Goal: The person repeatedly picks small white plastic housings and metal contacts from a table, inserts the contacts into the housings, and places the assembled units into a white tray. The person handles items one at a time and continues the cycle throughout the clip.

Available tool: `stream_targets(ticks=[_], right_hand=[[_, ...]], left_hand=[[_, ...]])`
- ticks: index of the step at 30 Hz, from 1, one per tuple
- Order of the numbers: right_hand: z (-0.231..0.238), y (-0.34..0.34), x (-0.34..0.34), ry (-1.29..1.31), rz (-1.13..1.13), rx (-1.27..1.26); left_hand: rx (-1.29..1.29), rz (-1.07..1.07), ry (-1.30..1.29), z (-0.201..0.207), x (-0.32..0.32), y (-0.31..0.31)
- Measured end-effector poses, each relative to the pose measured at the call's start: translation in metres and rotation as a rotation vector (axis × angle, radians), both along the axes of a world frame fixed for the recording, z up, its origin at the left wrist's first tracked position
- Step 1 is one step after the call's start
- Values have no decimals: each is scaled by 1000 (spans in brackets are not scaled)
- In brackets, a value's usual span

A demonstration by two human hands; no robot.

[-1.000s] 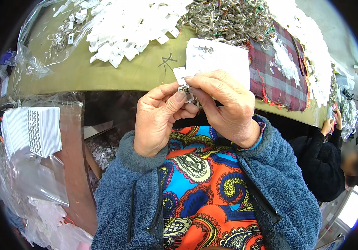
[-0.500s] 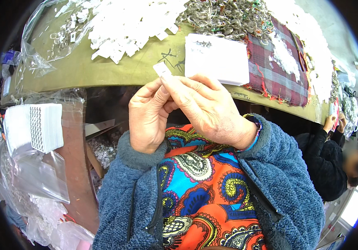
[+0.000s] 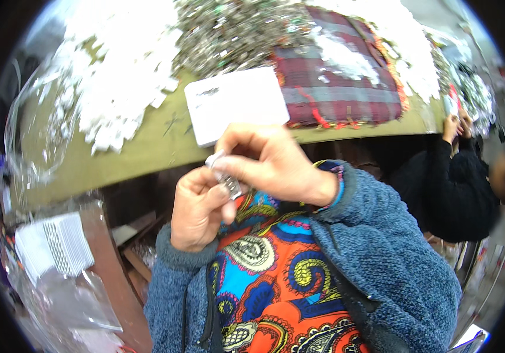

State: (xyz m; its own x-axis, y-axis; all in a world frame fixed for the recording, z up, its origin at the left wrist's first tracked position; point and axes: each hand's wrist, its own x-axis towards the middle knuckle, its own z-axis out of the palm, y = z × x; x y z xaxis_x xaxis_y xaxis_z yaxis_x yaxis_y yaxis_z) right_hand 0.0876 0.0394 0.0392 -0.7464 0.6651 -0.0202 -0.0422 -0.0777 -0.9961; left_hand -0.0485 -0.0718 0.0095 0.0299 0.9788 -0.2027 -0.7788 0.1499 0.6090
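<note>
In front of my chest, above my lap, both hands meet on a small pale card-like piece with a row of dark or metallic marks. Blur hides its exact kind. My left hand pinches its lower part between thumb and fingers. From the upper right, my right hand grips its top end with thumb and bent forefinger. Just beyond the right hand, a stack of white cards lies at the table's near edge, with a few small dark pieces on top.
On the olive-covered table lie a heap of small white tags, a pile of shiny metal pieces and a plaid cloth. Striped white cards rest on a brown board at left. Another person works at far right.
Both hands have come down and left, nearer my body. The small piece has turned, now showing its marked side. The view has shifted, so the table's things appear farther left.
</note>
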Motion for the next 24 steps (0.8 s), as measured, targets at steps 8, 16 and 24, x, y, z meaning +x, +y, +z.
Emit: stream_targets(ticks=[8, 16, 24], right_hand=[[10, 21, 34, 207, 126, 932], [-1, 27, 56, 264, -156, 1325], [-3, 50, 92, 101, -128, 1093]], left_hand=[[-114, -95, -251, 0, 16, 12], [-117, -178, -189, 7, 36, 33], [-205, -187, -245, 9, 44, 45]])
